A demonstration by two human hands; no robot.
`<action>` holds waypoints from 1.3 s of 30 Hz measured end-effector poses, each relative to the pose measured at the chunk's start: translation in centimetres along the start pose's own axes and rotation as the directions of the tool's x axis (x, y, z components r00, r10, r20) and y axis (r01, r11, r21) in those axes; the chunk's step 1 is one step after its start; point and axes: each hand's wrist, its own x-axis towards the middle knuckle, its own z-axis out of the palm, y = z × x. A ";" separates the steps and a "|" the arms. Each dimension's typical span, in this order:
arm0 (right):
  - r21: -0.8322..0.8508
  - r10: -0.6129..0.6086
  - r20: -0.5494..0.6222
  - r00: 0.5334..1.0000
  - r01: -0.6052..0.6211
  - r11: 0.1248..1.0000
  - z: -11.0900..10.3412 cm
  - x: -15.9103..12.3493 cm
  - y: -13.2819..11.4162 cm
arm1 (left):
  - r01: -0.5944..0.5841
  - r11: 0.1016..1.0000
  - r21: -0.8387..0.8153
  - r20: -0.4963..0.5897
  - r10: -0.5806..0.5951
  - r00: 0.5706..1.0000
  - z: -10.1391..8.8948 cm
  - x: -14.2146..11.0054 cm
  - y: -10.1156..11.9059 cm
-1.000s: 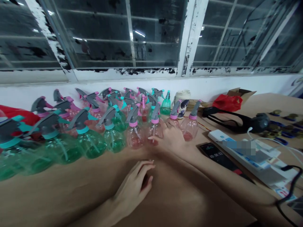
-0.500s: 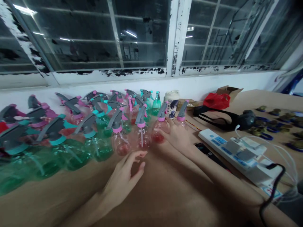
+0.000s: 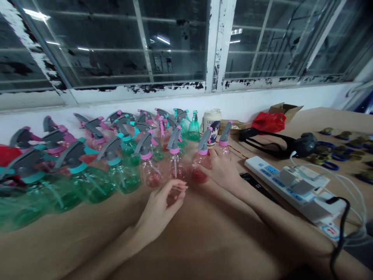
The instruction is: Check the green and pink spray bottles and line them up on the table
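Note:
Many small spray bottles stand in rows along the wall, green ones (image 3: 90, 182) at the left and pink ones (image 3: 175, 165) toward the middle, all with grey triggers. My right hand (image 3: 223, 169) reaches between two pink bottles; its fingers rest against the bottle (image 3: 200, 167) on its left, and another pink bottle (image 3: 223, 146) stands just behind it. My left hand (image 3: 163, 206) hovers over the brown table (image 3: 204, 241) just in front of the pink row, fingers curled loosely and holding nothing.
A white power strip (image 3: 291, 184) with plugs and cables lies at the right, a dark phone (image 3: 256, 186) beside my right forearm. Behind are a black strap and headset (image 3: 285, 142), a red bag (image 3: 268, 121), a cardboard box (image 3: 287, 109) and a white jar (image 3: 211, 118). Small round parts (image 3: 340, 146) lie far right.
My left hand has moved forward toward the pink bottles and curled its fingers. My right hand stays among the pink bottles. The view has shifted a little to the right.

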 end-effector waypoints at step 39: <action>0.485 -0.566 0.193 0.802 0.423 0.765 7.0 -7.7 -4.6 | -0.117 0.991 -0.062 -0.305 0.092 0.948 -5.5 -2.2 -0.6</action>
